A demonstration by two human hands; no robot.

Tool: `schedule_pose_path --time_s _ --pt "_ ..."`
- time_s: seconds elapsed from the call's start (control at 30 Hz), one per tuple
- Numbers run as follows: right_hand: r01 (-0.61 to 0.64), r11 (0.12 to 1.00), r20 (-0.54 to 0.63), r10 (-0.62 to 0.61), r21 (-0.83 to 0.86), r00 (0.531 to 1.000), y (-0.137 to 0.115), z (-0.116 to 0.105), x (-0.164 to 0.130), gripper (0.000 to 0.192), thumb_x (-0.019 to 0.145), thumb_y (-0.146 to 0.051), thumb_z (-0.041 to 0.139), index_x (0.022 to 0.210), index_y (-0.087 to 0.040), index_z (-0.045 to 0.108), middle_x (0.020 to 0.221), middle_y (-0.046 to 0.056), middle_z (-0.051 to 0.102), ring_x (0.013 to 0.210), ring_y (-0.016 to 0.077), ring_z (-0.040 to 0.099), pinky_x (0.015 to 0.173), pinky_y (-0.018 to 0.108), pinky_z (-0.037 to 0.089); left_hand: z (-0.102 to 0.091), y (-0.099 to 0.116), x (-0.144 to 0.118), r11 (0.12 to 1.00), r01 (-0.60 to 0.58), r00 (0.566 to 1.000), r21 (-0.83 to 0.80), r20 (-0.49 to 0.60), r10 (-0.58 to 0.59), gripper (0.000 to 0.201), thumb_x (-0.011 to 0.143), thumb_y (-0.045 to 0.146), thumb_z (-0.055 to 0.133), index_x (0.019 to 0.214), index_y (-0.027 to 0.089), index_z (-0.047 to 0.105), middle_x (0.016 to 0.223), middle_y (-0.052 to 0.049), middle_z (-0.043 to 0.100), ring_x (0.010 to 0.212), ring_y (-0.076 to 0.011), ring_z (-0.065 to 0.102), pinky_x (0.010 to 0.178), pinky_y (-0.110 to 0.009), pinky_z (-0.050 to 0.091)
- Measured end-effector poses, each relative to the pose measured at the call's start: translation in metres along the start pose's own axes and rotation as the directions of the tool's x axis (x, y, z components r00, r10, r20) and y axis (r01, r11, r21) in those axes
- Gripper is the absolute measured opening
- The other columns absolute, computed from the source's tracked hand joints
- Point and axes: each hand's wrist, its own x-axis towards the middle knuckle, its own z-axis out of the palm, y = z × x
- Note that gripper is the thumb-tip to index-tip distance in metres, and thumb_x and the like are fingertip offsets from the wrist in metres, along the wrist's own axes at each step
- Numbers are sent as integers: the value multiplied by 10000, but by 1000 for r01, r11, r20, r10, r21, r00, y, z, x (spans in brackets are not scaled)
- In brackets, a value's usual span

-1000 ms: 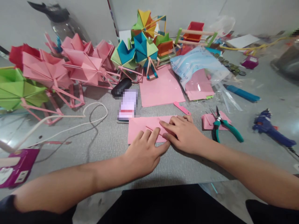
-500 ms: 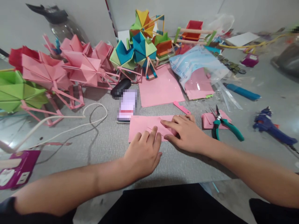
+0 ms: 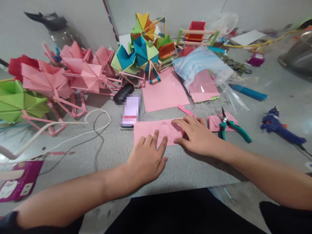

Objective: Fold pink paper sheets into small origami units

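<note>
A strip of pink paper (image 3: 146, 128) lies flat on the grey table near its front, with a raised crease or flap in its middle. My left hand (image 3: 147, 159) rests on the paper's lower edge, fingers spread and laid on the surface. At the right end is my right hand (image 3: 197, 135), its thumb and forefinger apart, touching the paper; some of its other fingers are partly hidden. Just beyond that hand lies a pink cutter knife (image 3: 186, 110). Green-handled pliers (image 3: 234, 125) sit on small folded pink papers (image 3: 212, 123) to the right.
Pink folded-paper wheels (image 3: 83, 74) and a green one (image 3: 17, 100) crowd the left. A phone (image 3: 131, 110) and a black case (image 3: 123, 93) stand by pink sheets (image 3: 165, 92). A blue glue gun (image 3: 281, 126) lies right; a white cable (image 3: 107, 118) loops left.
My right hand's fingers have drawn back slightly to the right and lifted a little from the paper's middle. The left fingers have spread slightly. The whole view has shifted a little.
</note>
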Motion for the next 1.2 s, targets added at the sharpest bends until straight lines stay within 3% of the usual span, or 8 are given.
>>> schedule_pose_path --time_s 0.3,0.4,0.5,0.57,0.83,0.93,1.07,1.2 --pt "-16 991 -124 0 -130 992 29 -11 5 378 1003 -132 555 1319 -255 722 1208 122 697 1047 311 681 919 462 441 -1 0 2 1000 -8 1000 -7 19 8 685 1100 476 510 1647 64 499 1608 -350 555 1260 -449 684 962 -525 519" --pt "175 972 -184 -203 -155 962 29 -14 4 406 1006 -88 502 1267 -238 773 1147 123 690 1026 290 645 914 444 415 0 -1 1 1000 -6 1000 -13 9 6 685 1100 480 520 1644 65 504 1612 -346 553 1281 -448 676 984 -527 514" --pt "471 870 -80 -485 -145 871 20 -12 2 329 1090 -237 528 1305 -255 776 1124 113 685 1027 281 602 924 438 398 1 -1 1 1000 -6 1000 -23 -8 6 678 1101 481 526 1639 69 511 1612 -335 559 1302 -442 666 1006 -521 504" --pt "520 839 1 -526 -160 850 15 -9 2 347 1131 -376 524 1354 -246 756 1117 117 689 1026 285 584 939 448 392 2 -1 1 1000 -6 1000 -27 -12 6 676 1103 482 523 1634 63 515 1611 -341 558 1294 -435 671 1001 -513 504" --pt "298 932 54 -293 -206 955 5 -3 23 727 1095 -733 409 1554 -216 634 1216 168 685 1131 366 610 1057 551 383 -1 -2 2 999 -24 1000 -37 -11 24 656 1114 462 493 1627 53 516 1611 -349 553 1322 -440 661 999 -506 493" --pt "220 948 18 -222 -231 975 1 -7 29 625 1114 -646 435 1523 -227 653 1204 163 685 1137 369 611 1055 544 382 -1 -2 2 1000 -25 1000 -12 4 25 670 1116 463 476 1649 57 488 1599 -343 568 1301 -433 668 983 -501 495" --pt "137 972 -53 -150 -191 987 5 -15 24 379 1105 -486 510 1166 -202 755 1196 150 683 1158 359 602 1050 535 391 4 -1 0 1000 -13 999 9 -34 13 655 1106 484 488 1624 83 527 1591 -329 584 1272 -426 676 966 -502 498" --pt "146 989 35 -145 -28 989 11 -20 15 230 1061 -374 602 926 -211 691 1118 110 675 1129 324 613 1018 522 426 10 0 -4 999 -9 995 31 -101 12 631 1097 478 502 1587 86 567 1589 -329 585 1215 -415 693 920 -502 505"
